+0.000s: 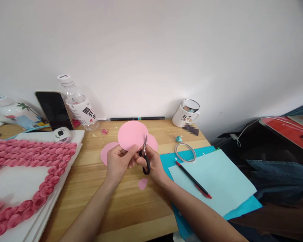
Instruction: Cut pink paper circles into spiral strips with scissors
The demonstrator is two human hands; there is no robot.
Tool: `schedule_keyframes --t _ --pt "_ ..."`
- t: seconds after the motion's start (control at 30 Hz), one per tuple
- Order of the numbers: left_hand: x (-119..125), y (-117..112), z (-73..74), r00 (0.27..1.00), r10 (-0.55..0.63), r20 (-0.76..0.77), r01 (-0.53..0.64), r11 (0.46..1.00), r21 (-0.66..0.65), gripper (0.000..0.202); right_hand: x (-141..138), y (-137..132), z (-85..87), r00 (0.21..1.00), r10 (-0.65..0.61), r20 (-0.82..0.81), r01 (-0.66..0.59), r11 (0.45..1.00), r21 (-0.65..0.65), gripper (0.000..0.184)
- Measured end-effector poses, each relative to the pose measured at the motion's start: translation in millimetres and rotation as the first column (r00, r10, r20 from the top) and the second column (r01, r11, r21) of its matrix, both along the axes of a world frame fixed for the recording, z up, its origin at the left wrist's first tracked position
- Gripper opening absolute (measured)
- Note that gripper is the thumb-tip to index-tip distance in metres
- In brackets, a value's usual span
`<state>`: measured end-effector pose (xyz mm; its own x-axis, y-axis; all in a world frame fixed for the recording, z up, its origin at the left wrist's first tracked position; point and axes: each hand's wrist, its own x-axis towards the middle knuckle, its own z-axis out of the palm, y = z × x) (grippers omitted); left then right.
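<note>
A pink paper circle [132, 134] is pinched by its lower edge in my left hand [120, 163], held above the wooden table. My right hand [153, 163] grips black-handled scissors [146, 163], whose blades point up at the circle's right edge. How far the blades are parted is hard to tell. Behind my hands lie another pink paper circle [107, 152] on the left and a pink paper piece [153, 143], partly covered, on the right. Below my right hand rests a small pink paper scrap [142, 184] shaped like a drop.
At left, rolled pink paper flowers [46, 191] cover a white board. A phone [53, 109], a bottle [80, 107] and a mug [185, 114] stand along the wall. To the right, a tape roll [185, 153] and a pen [193, 179] lie on blue paper sheets [217, 178].
</note>
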<state>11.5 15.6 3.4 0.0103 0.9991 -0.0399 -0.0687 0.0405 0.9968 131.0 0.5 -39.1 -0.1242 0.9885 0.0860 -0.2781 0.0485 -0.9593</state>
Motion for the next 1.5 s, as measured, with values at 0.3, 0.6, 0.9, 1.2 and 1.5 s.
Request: schedule_keyframes --t 0.3,0.6,0.9,1.2,1.5 --pt "0 0 3.6 1.000 0.015 -0.005 -0.015 1.000 -0.001 0.023 0 -1 5.5 0.998 -0.024 0.051 0.025 0.999 -0.020 0.050" --pt "-1 1 0.0 0.999 0.022 0.026 -0.021 1.000 -0.004 0.022 0 -2 7.4 0.998 -0.039 0.050 0.042 0.997 -0.062 0.040" --pt "0 0 6.0 0.997 0.038 0.069 -0.035 0.999 -0.038 0.023 0 -2 11.6 0.996 -0.018 0.089 0.022 0.999 -0.040 0.036" --pt "-2 3 -0.5 0.999 0.027 -0.019 -0.028 0.999 -0.043 0.031 -6 -3 10.3 0.999 0.041 0.036 -0.041 0.999 -0.007 0.038" --pt "-1 3 0.0 0.997 0.004 -0.081 -0.008 0.998 -0.061 0.028 -2 -1 6.4 1.000 0.002 0.010 -0.002 1.000 0.011 0.040"
